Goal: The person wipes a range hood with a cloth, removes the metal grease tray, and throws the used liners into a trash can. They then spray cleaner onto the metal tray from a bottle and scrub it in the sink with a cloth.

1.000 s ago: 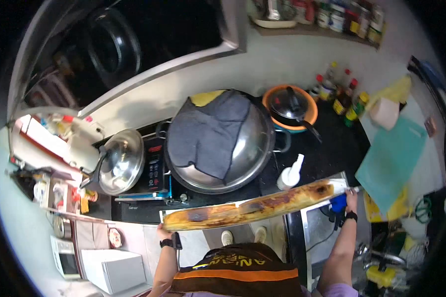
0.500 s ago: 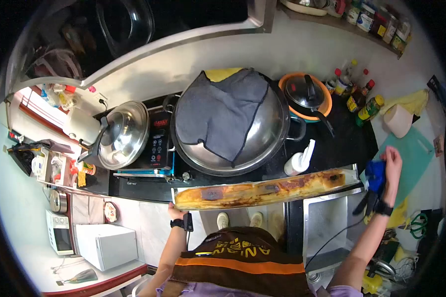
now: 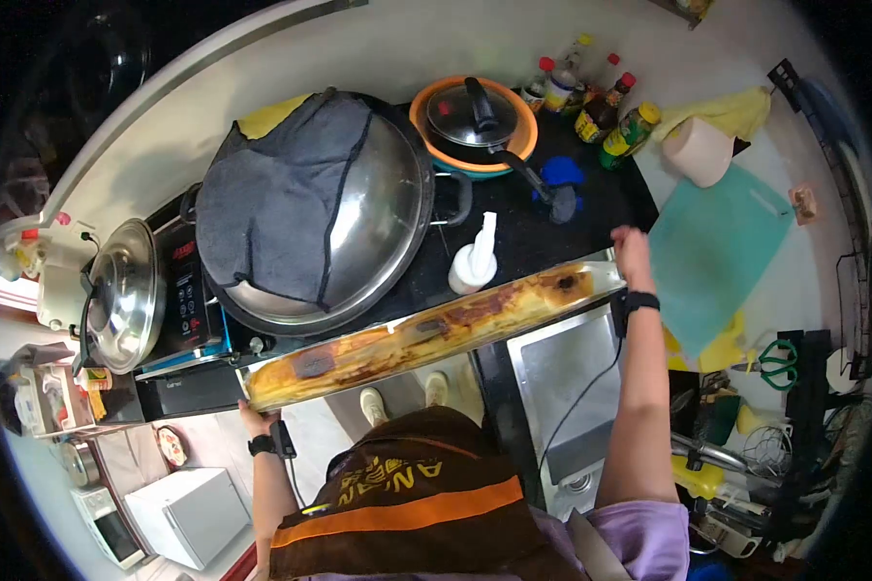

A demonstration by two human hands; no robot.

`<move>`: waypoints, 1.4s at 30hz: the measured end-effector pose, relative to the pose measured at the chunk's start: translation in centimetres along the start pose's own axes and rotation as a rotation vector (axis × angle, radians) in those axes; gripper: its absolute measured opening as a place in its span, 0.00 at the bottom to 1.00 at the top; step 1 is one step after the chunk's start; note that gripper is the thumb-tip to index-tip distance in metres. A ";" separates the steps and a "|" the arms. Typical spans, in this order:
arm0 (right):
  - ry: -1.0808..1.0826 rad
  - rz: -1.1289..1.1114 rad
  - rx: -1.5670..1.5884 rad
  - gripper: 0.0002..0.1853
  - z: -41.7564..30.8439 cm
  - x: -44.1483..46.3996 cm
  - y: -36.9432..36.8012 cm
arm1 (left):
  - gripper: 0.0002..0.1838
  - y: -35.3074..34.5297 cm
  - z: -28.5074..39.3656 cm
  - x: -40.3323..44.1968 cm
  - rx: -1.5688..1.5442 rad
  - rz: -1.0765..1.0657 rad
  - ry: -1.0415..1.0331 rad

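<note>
Through the head view I have the long browned slab (image 3: 426,329) in its shallow tray (image 3: 295,395), slanting along the front edge of the counter (image 3: 543,242), its right end higher in my view than its left. My left hand (image 3: 255,418) is clamped on the tray's left end, by the counter's front-left stretch. My right hand (image 3: 633,254) is at the tray's right end, above the sink (image 3: 567,387), fingers curled; I cannot tell whether that grip is closed on the rim.

Just behind the slab, a white pump bottle (image 3: 473,268) stands upright. Left of it sits the wide pan (image 3: 383,232) under a domed lid, with a grey cloth (image 3: 281,198) draped over the lid. The orange bowl (image 3: 528,131) near the back edge holds a small lidded pan (image 3: 460,121); a blue object (image 3: 562,174) lies beside its handle. Sauce bottles (image 3: 606,111) cluster at the back-right corner, and a green cutting board (image 3: 717,257) lies to their right.
</note>
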State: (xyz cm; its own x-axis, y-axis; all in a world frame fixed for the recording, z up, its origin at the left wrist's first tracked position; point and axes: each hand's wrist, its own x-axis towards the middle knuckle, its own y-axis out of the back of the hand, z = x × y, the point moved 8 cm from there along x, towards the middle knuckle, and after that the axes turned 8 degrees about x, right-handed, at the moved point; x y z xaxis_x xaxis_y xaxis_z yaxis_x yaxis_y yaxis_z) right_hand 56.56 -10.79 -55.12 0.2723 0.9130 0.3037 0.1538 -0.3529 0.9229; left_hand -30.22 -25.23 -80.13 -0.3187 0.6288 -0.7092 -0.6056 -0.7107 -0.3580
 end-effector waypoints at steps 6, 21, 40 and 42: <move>-0.093 -0.177 -0.151 0.14 5.3 -4.7 -6.4 | 0.40 4.9 0.4 3.9 0.238 -0.098 0.011; 0.161 -0.326 -0.138 0.09 -0.6 -4.2 -2.1 | 0.41 -1.4 1.7 -1.3 0.227 0.106 -0.111; -0.195 -0.255 0.118 0.12 -20.7 -12.0 -7.9 | 0.34 -3.2 0.9 -3.1 0.218 0.069 -0.060; -0.309 -0.233 0.209 0.13 -21.8 -12.3 -7.9 | 0.33 -3.9 0.8 -3.3 0.141 0.007 -0.068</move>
State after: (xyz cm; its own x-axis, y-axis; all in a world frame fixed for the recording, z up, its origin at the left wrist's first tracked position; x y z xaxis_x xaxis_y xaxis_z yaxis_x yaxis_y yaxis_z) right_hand 31.26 -14.73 -60.97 0.4741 0.8802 -0.0214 0.4252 -0.2076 0.8810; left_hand -27.37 -24.27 -75.86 -0.3689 0.6475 -0.6668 -0.6982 -0.6666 -0.2611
